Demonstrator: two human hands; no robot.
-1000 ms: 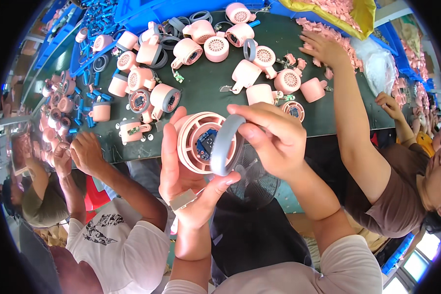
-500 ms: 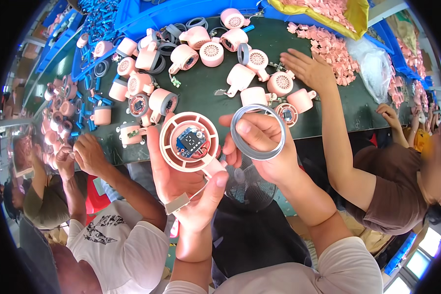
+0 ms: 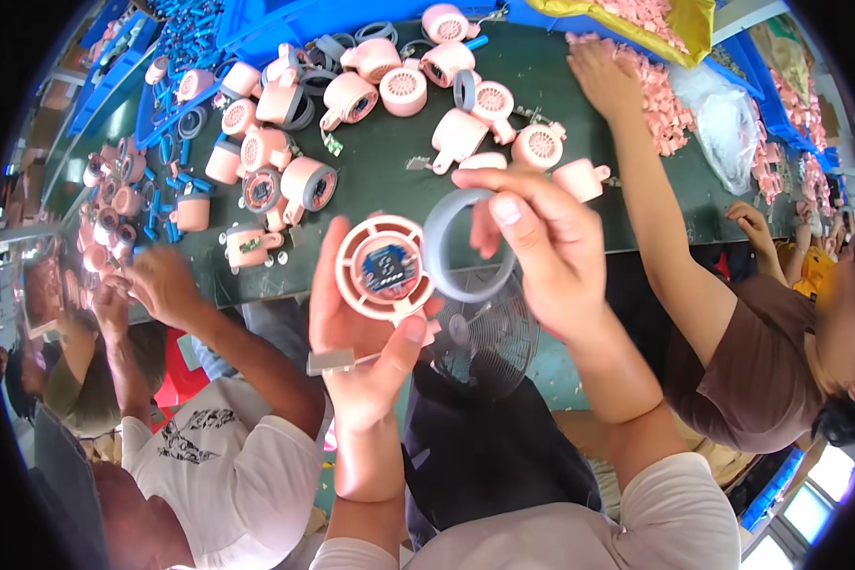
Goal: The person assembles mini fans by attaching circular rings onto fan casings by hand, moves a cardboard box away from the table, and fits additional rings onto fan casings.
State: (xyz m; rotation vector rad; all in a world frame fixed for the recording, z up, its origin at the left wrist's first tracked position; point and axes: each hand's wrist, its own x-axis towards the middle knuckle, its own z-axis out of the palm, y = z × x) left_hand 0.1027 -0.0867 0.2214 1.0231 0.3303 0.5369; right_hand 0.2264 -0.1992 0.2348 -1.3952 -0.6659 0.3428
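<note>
Left hand [image 3: 366, 332] cups a round pink fan housing [image 3: 382, 268], open face up toward the camera, thumb pressed on the rim at 5 o'clock. Blue circuit board [image 3: 388, 269] shows seated in the centre. Palm sits behind the part, likely to keep it steady and the open side readable.

Right hand [image 3: 541, 252] pinches a grey ring [image 3: 465, 245] between fingertips and thumb, fingers over the top edge at 12 o'clock. Ring sits at 3 o'clock of the housing, overlapping its rim, tilted rather than flat. Can't tell if it is touching or just in front. Grip is on the ring's outer band only, which leaves its bore free.

A flat metal tag [image 3: 331, 361] sticks out below the left palm at 7 o'clock; what it is, unclear.

Outward: dark green workbench [image 3: 380, 180] at 12 o'clock, scattered with more pink housings [image 3: 351, 95], some with handles, plus loose grey rings [image 3: 465, 90]. Blue bins [image 3: 256, 14] along the far edge. Heap of small pink pieces [image 3: 670, 100] at 1 o'clock.

A co-worker's arm [image 3: 655, 209] reaches over the bench at 2 o'clock, hand on that heap. Another co-worker's hands [image 3: 157, 285] work at 9 o'clock by the bench edge. A floor fan grille [image 3: 484, 332] is visible below, between the forearms.
</note>
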